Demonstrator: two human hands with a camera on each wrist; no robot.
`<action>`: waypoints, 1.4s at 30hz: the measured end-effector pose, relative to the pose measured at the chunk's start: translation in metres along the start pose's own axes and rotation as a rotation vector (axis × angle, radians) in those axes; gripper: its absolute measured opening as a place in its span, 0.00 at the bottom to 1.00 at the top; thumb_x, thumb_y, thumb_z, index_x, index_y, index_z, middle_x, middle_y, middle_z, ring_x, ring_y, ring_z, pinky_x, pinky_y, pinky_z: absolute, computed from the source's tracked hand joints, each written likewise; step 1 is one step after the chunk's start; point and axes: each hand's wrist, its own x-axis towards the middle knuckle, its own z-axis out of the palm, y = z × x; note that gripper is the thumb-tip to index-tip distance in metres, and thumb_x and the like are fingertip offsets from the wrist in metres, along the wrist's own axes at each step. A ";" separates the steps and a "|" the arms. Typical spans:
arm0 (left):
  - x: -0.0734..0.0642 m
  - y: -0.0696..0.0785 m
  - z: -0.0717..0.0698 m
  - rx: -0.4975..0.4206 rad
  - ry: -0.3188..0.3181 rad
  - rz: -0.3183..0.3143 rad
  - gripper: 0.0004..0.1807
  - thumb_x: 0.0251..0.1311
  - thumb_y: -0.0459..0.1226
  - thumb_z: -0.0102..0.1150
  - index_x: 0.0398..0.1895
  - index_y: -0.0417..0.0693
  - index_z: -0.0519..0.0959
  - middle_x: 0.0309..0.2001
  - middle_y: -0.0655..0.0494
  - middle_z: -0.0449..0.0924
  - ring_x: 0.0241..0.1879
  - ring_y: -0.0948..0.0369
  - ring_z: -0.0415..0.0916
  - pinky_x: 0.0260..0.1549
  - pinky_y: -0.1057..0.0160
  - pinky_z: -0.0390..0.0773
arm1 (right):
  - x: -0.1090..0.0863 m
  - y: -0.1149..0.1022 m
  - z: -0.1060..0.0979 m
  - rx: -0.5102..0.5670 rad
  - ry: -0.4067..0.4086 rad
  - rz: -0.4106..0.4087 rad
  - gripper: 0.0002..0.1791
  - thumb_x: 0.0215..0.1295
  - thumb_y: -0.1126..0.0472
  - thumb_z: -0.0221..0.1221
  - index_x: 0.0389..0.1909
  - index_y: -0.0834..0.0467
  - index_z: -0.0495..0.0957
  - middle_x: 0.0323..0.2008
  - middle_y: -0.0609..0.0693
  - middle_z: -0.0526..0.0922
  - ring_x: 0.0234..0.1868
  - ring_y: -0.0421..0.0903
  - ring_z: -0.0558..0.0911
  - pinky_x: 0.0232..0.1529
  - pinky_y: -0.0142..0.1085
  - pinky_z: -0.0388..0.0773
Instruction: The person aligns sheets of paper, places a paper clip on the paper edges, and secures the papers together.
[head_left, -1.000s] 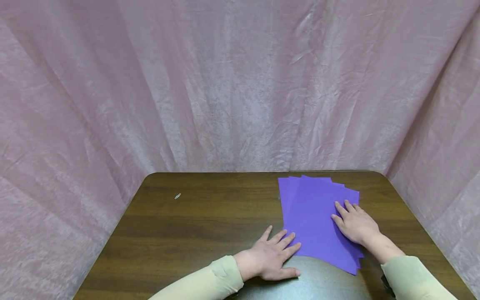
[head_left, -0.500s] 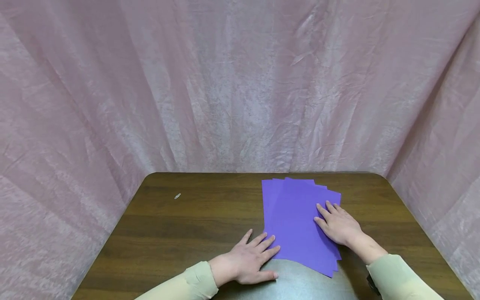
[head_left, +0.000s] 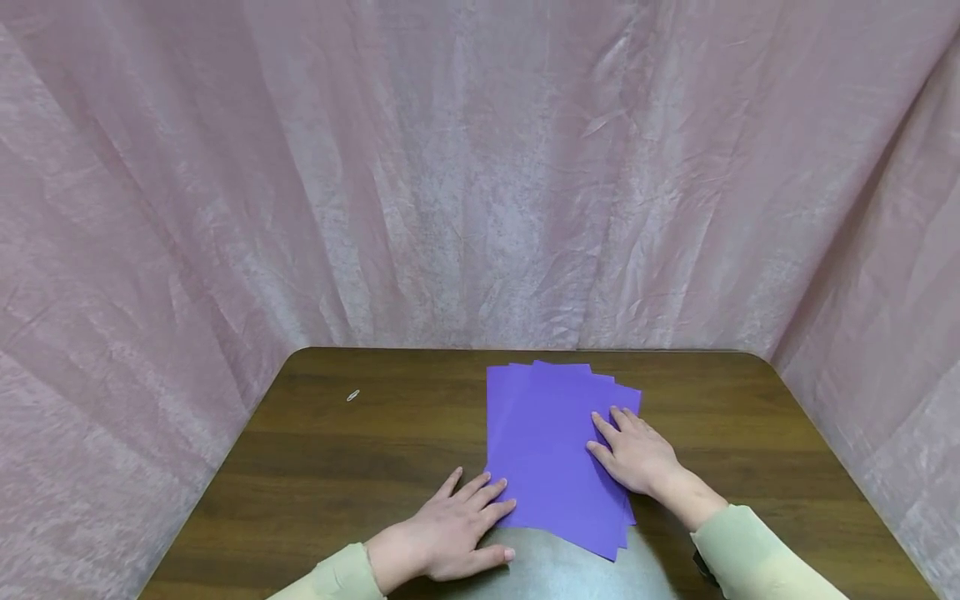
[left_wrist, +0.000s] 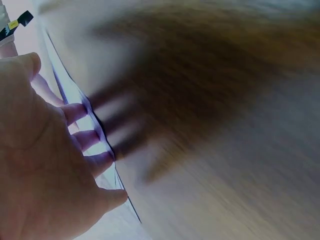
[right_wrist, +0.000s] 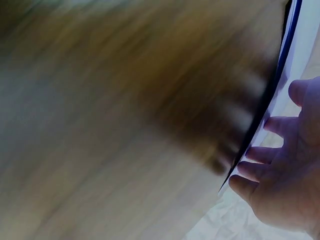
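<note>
Several fanned sheets of purple paper lie slightly right of the middle of the table in the head view. My left hand is spread with straight fingers, its fingertips on the lower left edge of the sheets. On their right side rests my right hand, palm down and fingers spread. In the left wrist view the left hand has its fingertips at a paper edge. The right wrist view shows the right hand along the opposite edge, with a dark gap under the paper.
A small paper clip lies at the back left of the brown wooden table. Pink curtains hang behind and beside the table. Glare shows on the tabletop below the sheets.
Both hands and the purple sheets have slid left together across the table, and slightly nearer. The sheets keep their fanned arrangement, and the paper clip stays in about the same place.
</note>
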 end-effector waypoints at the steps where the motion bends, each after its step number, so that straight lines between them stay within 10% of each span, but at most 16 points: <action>1: -0.003 -0.001 -0.001 -0.004 0.006 -0.006 0.42 0.72 0.71 0.29 0.78 0.60 0.65 0.79 0.55 0.57 0.78 0.51 0.51 0.72 0.35 0.51 | 0.001 -0.003 0.001 0.001 0.006 -0.004 0.33 0.78 0.44 0.51 0.73 0.60 0.69 0.72 0.70 0.64 0.74 0.70 0.60 0.71 0.61 0.58; 17: -0.025 -0.019 -0.002 -0.056 0.052 -0.061 0.40 0.72 0.70 0.33 0.72 0.57 0.73 0.76 0.52 0.63 0.76 0.49 0.56 0.71 0.34 0.52 | 0.013 -0.033 0.008 -0.004 0.005 -0.025 0.35 0.76 0.42 0.53 0.74 0.60 0.69 0.71 0.71 0.64 0.73 0.69 0.62 0.72 0.60 0.59; 28: -0.016 -0.022 -0.011 -0.120 0.064 -0.059 0.35 0.74 0.67 0.36 0.63 0.57 0.79 0.70 0.53 0.70 0.71 0.50 0.64 0.69 0.34 0.57 | 0.013 -0.032 0.008 0.010 0.013 -0.020 0.34 0.77 0.42 0.52 0.72 0.61 0.70 0.71 0.71 0.65 0.73 0.69 0.63 0.71 0.60 0.60; 35: -0.002 -0.027 -0.024 -0.212 0.012 -0.117 0.30 0.76 0.66 0.34 0.49 0.64 0.84 0.57 0.63 0.76 0.63 0.55 0.70 0.68 0.40 0.62 | 0.014 -0.029 0.003 0.169 -0.004 -0.018 0.36 0.81 0.40 0.43 0.71 0.65 0.71 0.71 0.72 0.65 0.74 0.70 0.60 0.72 0.61 0.57; 42: 0.006 -0.034 -0.036 -0.379 -0.007 -0.190 0.36 0.78 0.63 0.29 0.55 0.55 0.86 0.56 0.58 0.80 0.61 0.51 0.72 0.62 0.47 0.70 | 0.011 -0.027 -0.013 0.443 -0.012 -0.014 0.35 0.83 0.45 0.40 0.72 0.71 0.65 0.71 0.74 0.63 0.74 0.72 0.57 0.71 0.65 0.54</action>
